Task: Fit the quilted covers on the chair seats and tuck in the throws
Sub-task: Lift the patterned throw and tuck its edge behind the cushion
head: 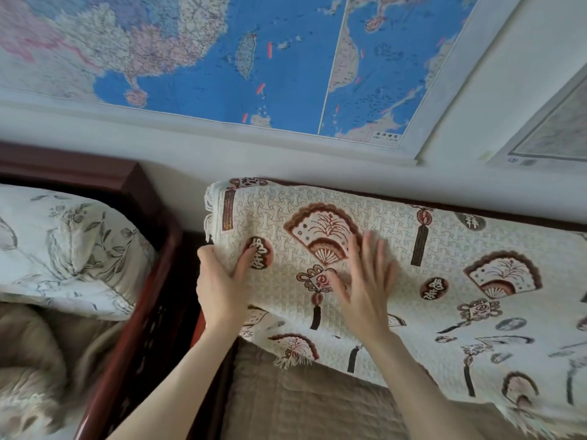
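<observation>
Head view. The cream throw [397, 249] with fan motifs hangs over a raised support that it hides, against the far wall [286, 154]. Its lower part falls toward the tan quilted cover [301, 404] on the near seat. The long axis runs left to right, out of frame at right. The short fringed end points left and the long fringed hem points near and down. The left hand [219, 281] clamps that left end, thumb on the front face and fingers curled behind the edge. The right hand [365, 281] lies flat on the cloth with fingers spread, holding nothing. Judged step: squaring the left end before tucking. To do it well, hold the corner taut, sweep the flat palm rightward to clear slack, and keep the hem level above the cover. The dark wooden frame [149, 271] and floral cushion [63, 242] sit to the left.
</observation>
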Available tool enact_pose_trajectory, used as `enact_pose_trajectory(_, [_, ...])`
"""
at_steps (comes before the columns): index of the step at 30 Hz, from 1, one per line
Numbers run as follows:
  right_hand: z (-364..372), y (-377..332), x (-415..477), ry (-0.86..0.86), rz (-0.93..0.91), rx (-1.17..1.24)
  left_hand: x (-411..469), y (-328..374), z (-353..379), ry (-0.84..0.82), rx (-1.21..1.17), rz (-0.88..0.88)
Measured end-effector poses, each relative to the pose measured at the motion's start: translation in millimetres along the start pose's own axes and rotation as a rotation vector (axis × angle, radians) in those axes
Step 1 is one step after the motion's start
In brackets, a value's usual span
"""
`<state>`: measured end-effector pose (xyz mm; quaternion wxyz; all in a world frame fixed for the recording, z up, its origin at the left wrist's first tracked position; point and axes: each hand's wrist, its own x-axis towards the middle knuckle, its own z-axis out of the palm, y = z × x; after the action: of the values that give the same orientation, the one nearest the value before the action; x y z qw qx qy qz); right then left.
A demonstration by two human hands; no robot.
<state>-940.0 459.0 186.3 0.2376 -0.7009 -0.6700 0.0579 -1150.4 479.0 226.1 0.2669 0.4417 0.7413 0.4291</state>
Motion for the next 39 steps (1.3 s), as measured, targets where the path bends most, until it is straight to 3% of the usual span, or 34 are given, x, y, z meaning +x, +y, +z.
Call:
enact_pose_trajectory(5, [-3.7,-22.2,13.2,-0.166,0.088,-0.025,39.0,8.7,-13.9,-0.017,0.074,0.307])
enact_pose_trajectory(9, [-3.1,-29.2,36.0,-0.291,0.060,-0.009,68.5,9.7,-14.2,0.012,0.180,0.385])
enact_pose_trajectory(12, [-1.2,-10.0,15.1,-0.285,-0.017,0.010,32.9,-6.8,-4.1,-0.004,0.150,0.182])
enact_pose_trajectory(17, [8.9,27.3,-46.6,-0.394,0.061,0.089,-29.8,-67.4,13.0,-0.276,0.008,-0.238])
enact_pose_trajectory(20, [23.6,46.7,-84.6,-0.509,0.140,0.093,-55.1,-107.5,27.2,-0.445,0.104,-0.259])
enact_pose_trajectory(22, [33.6,57.2,-106.5,-0.557,0.168,0.136,-67.1,-126.5,38.3,-0.469,0.155,-0.253])
enact_pose_trajectory(25, [50.5,67.9,-131.2,-0.602,0.139,0.208,-77.9,-141.7,45.3,-0.399,0.203,-0.274])
enact_pose_trajectory(29, [68.3,72.0,-132.8,-0.719,0.166,0.216,-77.1,-149.7,37.1,-0.281,0.293,-0.142])
enact_pose_trajectory(33, [81.3,75.6,-109.4,-0.720,0.198,0.240,-74.2,-152.8,28.8,-0.149,0.280,-0.025])
enact_pose_trajectory(39, [129.3,102.7,-167.0,-0.869,0.208,0.198,-140.2,-203.8,59.2,-0.254,0.351,-0.241])
